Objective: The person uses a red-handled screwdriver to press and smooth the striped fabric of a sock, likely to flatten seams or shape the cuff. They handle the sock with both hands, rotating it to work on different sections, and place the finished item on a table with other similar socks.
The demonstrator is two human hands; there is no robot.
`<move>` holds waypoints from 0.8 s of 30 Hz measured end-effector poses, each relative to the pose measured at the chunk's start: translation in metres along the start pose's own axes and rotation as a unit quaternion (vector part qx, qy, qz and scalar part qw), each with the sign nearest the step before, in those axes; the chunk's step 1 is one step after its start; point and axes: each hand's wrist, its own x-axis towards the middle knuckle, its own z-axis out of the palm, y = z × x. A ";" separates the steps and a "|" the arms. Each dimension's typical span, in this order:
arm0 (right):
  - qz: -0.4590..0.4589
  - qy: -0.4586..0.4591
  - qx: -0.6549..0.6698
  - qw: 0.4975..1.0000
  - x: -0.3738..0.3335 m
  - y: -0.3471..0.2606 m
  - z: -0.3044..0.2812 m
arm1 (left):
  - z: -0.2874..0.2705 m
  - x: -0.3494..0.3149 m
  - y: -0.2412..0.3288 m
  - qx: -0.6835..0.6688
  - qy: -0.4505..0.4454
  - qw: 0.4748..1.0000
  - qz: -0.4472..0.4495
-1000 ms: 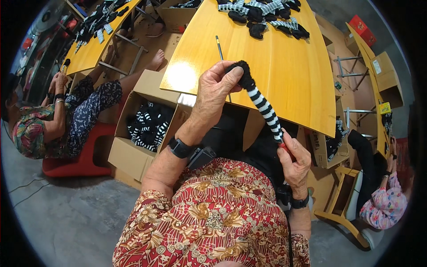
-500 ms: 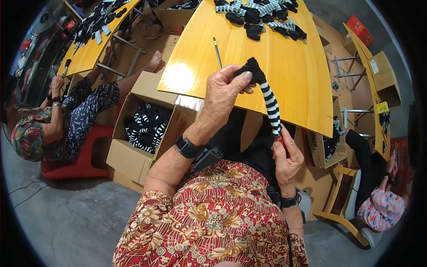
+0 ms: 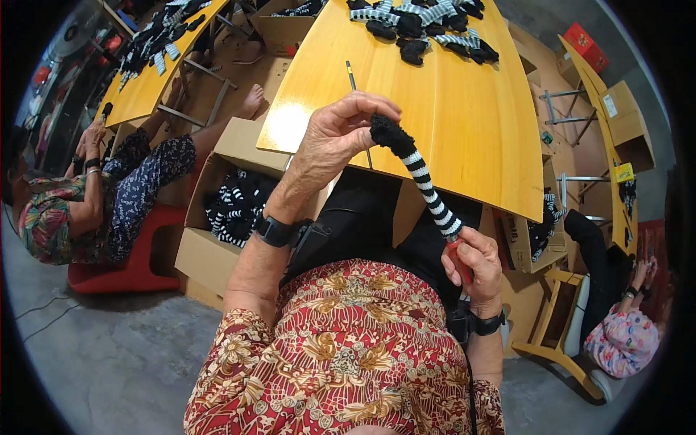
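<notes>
Over the near edge of the table hangs a black-and-white striped knit sock (image 3: 428,190), stretched slantwise between my hands. My left hand (image 3: 335,138) is closed in a pinch at its fuzzy black end, thumb below and fingers above. At the lower striped end, my right hand (image 3: 475,264) is closed round a small red-handled tool (image 3: 460,262), whose tip meets the sock's edge. The tool's working end is hidden, so I cannot tell its exact kind.
A yellow wooden table (image 3: 464,130) lies ahead, with a heap of striped socks (image 3: 417,29) at its far side and a pencil (image 3: 351,76). Left stands a cardboard box (image 3: 199,257) of striped knits. Co-workers sit left by a red chair (image 3: 119,268) and right near a wooden chair (image 3: 547,319).
My left hand has moved left and slightly down with the black end, which is now turned and narrower. My right hand has shifted slightly down, and more of the red tool shows.
</notes>
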 end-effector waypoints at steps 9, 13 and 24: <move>-0.043 0.078 -0.203 0.975 -0.005 -0.010 0.004 | 0.012 -0.008 -0.006 -0.076 0.072 0.991 -0.082; -0.135 0.073 -0.271 0.950 -0.003 -0.011 0.001 | 0.013 -0.007 0.005 -0.025 0.068 0.993 -0.091; -0.294 0.149 -0.448 0.831 0.014 -0.002 0.026 | 0.030 -0.009 0.006 0.077 0.094 0.991 -0.057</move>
